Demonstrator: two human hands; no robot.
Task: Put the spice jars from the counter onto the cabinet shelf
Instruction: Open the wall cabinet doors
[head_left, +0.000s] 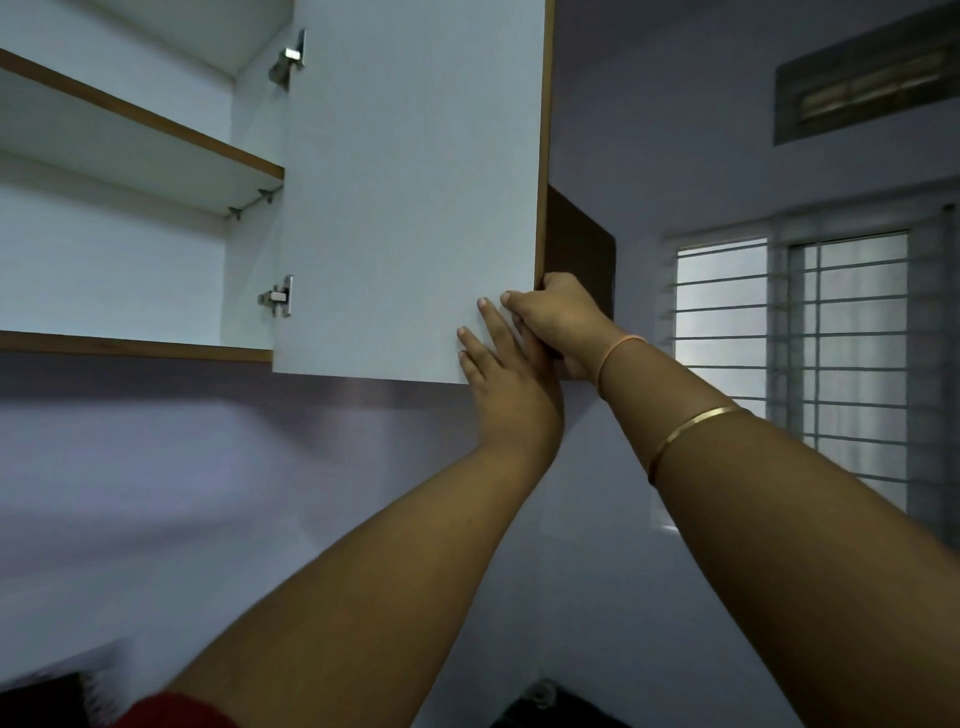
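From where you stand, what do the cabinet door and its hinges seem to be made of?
The cabinet door looks like laminated board: matt white face, brown wood-tone edge strip. The hinges look like metal, shiny and silver.

Both arms raised and extended up and forward, forearms converging, hands touching. Left hand (506, 374): fingers straight, slightly spread, palm flat against door (410, 182) face near its lower corner. Right hand (563, 325): fingers curled round the door's free edge, thumb tip on the near face; thin band (618, 348) at wrist, bangle (691, 431) on forearm.
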